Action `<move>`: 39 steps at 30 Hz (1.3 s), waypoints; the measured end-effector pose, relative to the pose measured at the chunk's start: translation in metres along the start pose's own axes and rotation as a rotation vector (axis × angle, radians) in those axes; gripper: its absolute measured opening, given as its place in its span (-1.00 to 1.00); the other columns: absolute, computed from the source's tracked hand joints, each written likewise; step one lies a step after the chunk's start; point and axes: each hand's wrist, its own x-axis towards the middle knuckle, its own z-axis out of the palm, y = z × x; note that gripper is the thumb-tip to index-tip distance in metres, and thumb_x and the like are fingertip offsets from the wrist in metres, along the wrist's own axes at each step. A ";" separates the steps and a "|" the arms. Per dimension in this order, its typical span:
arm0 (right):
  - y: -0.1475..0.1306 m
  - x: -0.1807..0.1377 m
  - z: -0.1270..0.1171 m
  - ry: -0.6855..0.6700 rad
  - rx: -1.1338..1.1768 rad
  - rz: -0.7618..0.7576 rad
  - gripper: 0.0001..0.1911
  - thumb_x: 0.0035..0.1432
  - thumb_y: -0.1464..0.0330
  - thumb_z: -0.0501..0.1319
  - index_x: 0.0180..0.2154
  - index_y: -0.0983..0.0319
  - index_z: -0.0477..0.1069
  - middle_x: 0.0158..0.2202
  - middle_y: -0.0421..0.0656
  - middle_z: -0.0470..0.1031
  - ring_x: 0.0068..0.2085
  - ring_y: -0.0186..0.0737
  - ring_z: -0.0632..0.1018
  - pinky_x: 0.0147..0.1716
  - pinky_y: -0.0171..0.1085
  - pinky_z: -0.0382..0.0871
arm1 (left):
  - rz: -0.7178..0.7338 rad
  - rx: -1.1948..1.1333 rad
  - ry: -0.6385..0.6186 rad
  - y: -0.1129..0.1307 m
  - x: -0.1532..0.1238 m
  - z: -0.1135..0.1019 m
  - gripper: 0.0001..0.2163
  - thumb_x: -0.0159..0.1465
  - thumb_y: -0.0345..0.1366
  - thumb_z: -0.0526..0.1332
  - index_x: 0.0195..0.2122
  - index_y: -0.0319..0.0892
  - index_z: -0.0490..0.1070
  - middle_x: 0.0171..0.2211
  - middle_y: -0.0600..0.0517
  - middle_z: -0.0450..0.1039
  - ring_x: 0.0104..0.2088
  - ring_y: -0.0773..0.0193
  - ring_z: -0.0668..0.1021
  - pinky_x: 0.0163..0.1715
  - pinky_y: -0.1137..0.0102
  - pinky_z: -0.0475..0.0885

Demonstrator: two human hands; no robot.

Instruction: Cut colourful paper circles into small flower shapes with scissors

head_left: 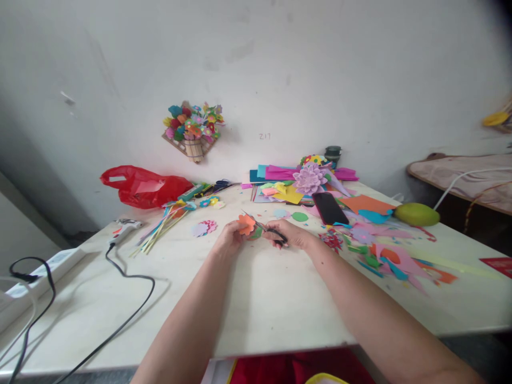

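Observation:
My left hand (229, 238) is closed on an orange paper flower shape (246, 224), holding it just above the pale table (256, 298). My right hand (291, 234) grips black-handled scissors (267, 229), whose blades point left and meet the edge of the orange flower. Both hands are at the middle of the table, close together. A green paper piece shows just under the flower.
A black phone (329, 208), paper scraps (394, 258), a purple paper flower (309, 179) and stacked coloured sheets lie right and behind. A red plastic bag (144, 186), stick flowers (168, 221) and a glue gun with black cable (124, 230) are left. A green mango-like object (416, 214) sits at the right.

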 end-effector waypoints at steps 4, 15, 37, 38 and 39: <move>-0.004 -0.001 0.003 0.026 0.029 0.012 -0.77 -0.01 0.22 0.19 -0.45 0.27 0.29 -0.66 -0.29 0.34 -0.70 -0.46 0.35 -0.82 -0.48 -0.01 | 0.007 -0.016 0.012 0.000 -0.004 0.007 -0.85 -0.09 -0.52 0.22 -0.44 -0.33 0.45 -0.48 -0.06 0.51 -0.50 0.30 0.53 -0.51 0.46 0.44; -0.003 0.000 0.006 0.040 0.081 -0.002 -0.70 0.02 0.17 0.21 -0.46 0.28 0.26 -0.65 -0.29 0.34 -0.72 -0.48 0.31 -0.84 -0.49 -0.05 | -0.044 0.008 -0.007 0.000 -0.006 0.010 -0.89 -0.07 -0.53 0.21 -0.48 -0.30 0.43 -0.51 -0.04 0.51 -0.54 0.31 0.52 -0.49 0.42 0.48; -0.008 0.002 0.013 0.134 0.115 0.042 -0.70 -0.04 0.19 0.27 -0.46 0.27 0.26 -0.68 -0.31 0.33 -0.73 -0.48 0.33 -0.85 -0.49 -0.07 | -0.059 0.009 0.057 -0.003 -0.006 0.017 -0.91 0.00 -0.56 0.17 -0.49 -0.36 0.45 -0.51 -0.08 0.49 -0.55 0.35 0.49 -0.53 0.48 0.44; -0.009 0.002 0.013 0.139 0.109 0.048 -0.70 -0.04 0.20 0.27 -0.46 0.27 0.26 -0.68 -0.31 0.33 -0.73 -0.47 0.33 -0.85 -0.49 -0.07 | -0.058 0.008 0.056 -0.003 -0.006 0.016 -0.91 0.00 -0.56 0.17 -0.49 -0.37 0.45 -0.52 -0.08 0.49 -0.55 0.35 0.49 -0.52 0.48 0.44; -0.010 0.001 0.014 0.141 0.103 0.053 -0.71 -0.04 0.20 0.28 -0.46 0.27 0.26 -0.69 -0.31 0.33 -0.73 -0.47 0.33 -0.85 -0.49 -0.07 | -0.058 0.008 0.055 -0.003 -0.005 0.016 -0.91 0.00 -0.56 0.17 -0.49 -0.37 0.45 -0.52 -0.08 0.49 -0.55 0.35 0.49 -0.53 0.48 0.44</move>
